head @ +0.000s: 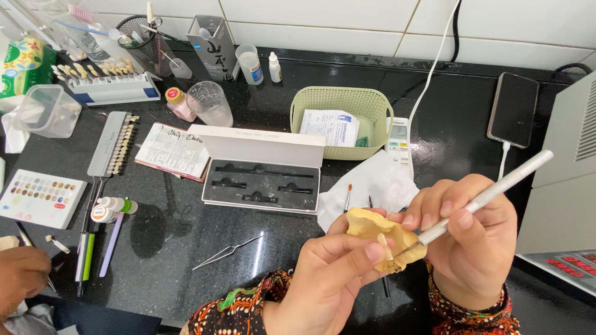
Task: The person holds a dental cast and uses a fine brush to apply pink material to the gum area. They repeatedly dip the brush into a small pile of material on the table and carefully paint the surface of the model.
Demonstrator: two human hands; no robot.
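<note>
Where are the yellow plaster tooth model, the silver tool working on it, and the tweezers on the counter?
yellow plaster tooth model (372,229), head view, on its upper yellow body.
silver tool (496,185), head view, mid-handle above the fingers.
tweezers (226,252), head view, middle of the arms.

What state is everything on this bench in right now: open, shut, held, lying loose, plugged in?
Yellow dental model: held in the left hand.
Metal instrument: gripped by the right hand, tip at the model.
Tool case: lid open.
Tweezers: lying loose.
Phone: screen dark, cable plugged in.
Green basket: upright, papers inside.
Clear cup: upright.
</note>
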